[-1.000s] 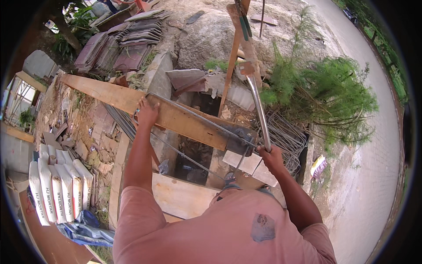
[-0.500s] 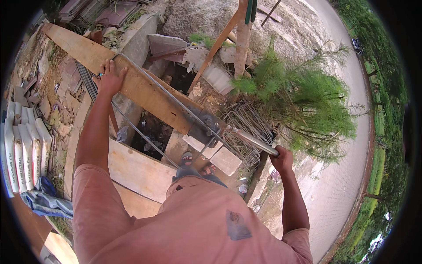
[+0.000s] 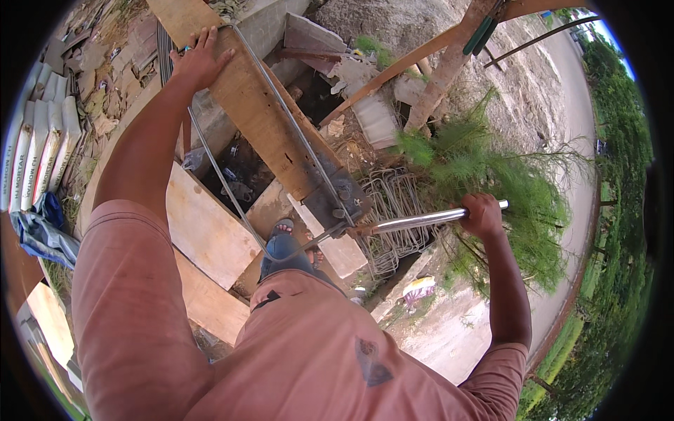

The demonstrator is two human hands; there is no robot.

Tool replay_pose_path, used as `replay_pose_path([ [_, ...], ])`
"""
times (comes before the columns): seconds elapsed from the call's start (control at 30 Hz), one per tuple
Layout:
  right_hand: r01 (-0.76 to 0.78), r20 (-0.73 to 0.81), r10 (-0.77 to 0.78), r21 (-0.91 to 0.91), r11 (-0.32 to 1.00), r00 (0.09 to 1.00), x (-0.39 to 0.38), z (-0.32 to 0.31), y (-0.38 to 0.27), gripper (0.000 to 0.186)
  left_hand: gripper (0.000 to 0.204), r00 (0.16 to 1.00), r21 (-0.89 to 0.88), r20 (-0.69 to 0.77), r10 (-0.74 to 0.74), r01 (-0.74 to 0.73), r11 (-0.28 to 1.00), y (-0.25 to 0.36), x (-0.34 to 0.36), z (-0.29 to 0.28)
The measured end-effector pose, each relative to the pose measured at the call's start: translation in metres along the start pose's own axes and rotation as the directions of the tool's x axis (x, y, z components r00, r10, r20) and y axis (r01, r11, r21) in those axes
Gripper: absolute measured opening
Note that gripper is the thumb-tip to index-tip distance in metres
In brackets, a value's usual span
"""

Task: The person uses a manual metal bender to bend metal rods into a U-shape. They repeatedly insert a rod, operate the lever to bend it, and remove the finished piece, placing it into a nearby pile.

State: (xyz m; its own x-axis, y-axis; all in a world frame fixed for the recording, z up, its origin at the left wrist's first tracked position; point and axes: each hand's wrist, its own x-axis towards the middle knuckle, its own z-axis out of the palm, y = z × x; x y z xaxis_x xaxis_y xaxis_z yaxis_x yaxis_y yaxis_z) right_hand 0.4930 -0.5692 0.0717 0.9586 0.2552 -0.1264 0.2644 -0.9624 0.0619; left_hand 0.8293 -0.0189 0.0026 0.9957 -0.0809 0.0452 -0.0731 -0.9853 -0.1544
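My left hand (image 3: pixel 199 62) lies flat with fingers spread on a long wooden plank (image 3: pixel 254 128), at the corner of a bent steel rod. The rod (image 3: pixel 286 111) runs along the plank to a dark metal plate (image 3: pixel 338 198) with pegs at its near end. Its other leg passes beside the plank and loops back to the plate; part of it is hidden under my left hand. My right hand (image 3: pixel 483 215) is closed around a shiny metal pipe handle (image 3: pixel 421 219), near its free end. The handle's rusty inner end meets the plate by the rod.
Bent steel rods (image 3: pixel 394 210) are piled beyond the plate, next to a green feathery shrub (image 3: pixel 484 165). A dark pit (image 3: pixel 237 172) opens beside the plank. White sacks (image 3: pixel 50 144) stand left, a wooden board (image 3: pixel 203 228) lies near my legs, and wooden posts (image 3: pixel 449 63) rise ahead.
My right hand has swung the pipe handle away from my body and to the right. My left hand stays on the plank by the rod's corner. The whole view has shifted and turned.
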Motion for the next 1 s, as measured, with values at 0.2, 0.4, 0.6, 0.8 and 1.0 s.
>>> replay_pose_path([
  [0.2, 0.025, 0.093, -0.027, 0.019, 0.999, 0.995, 0.031, -0.008, 0.0, 0.015, 0.078, 1.0, 0.055, -0.001, 0.0, 0.0, 0.998, -0.002, 0.0, 0.002],
  [0.4, 0.047, 0.072, -0.05, 0.043, 0.998, 0.996, 0.031, 0.003, 0.008, 0.02, 0.077, 1.0, 0.047, 0.022, -0.011, 0.01, 0.999, 0.0, 0.001, 0.0],
  [0.6, 0.049, 0.023, -0.051, 0.089, 0.995, 0.998, 0.026, -0.002, 0.005, 0.011, 0.077, 1.0, 0.037, 0.021, -0.005, 0.005, 0.999, 0.0, 0.001, 0.001],
  [0.8, -0.121, -0.179, 0.121, 0.012, 0.993, 0.976, 0.009, 0.018, 0.018, 0.011, 0.08, 0.999, 0.031, 0.04, -0.011, 0.01, 0.999, -0.001, 0.003, 0.002],
  [1.0, -0.286, -0.207, 0.279, -0.007, 0.958, 0.938, -0.003, 0.018, -0.002, 0.018, 0.084, 0.999, 0.013, 0.021, 0.031, -0.032, 0.999, -0.011, 0.015, 0.009],
])
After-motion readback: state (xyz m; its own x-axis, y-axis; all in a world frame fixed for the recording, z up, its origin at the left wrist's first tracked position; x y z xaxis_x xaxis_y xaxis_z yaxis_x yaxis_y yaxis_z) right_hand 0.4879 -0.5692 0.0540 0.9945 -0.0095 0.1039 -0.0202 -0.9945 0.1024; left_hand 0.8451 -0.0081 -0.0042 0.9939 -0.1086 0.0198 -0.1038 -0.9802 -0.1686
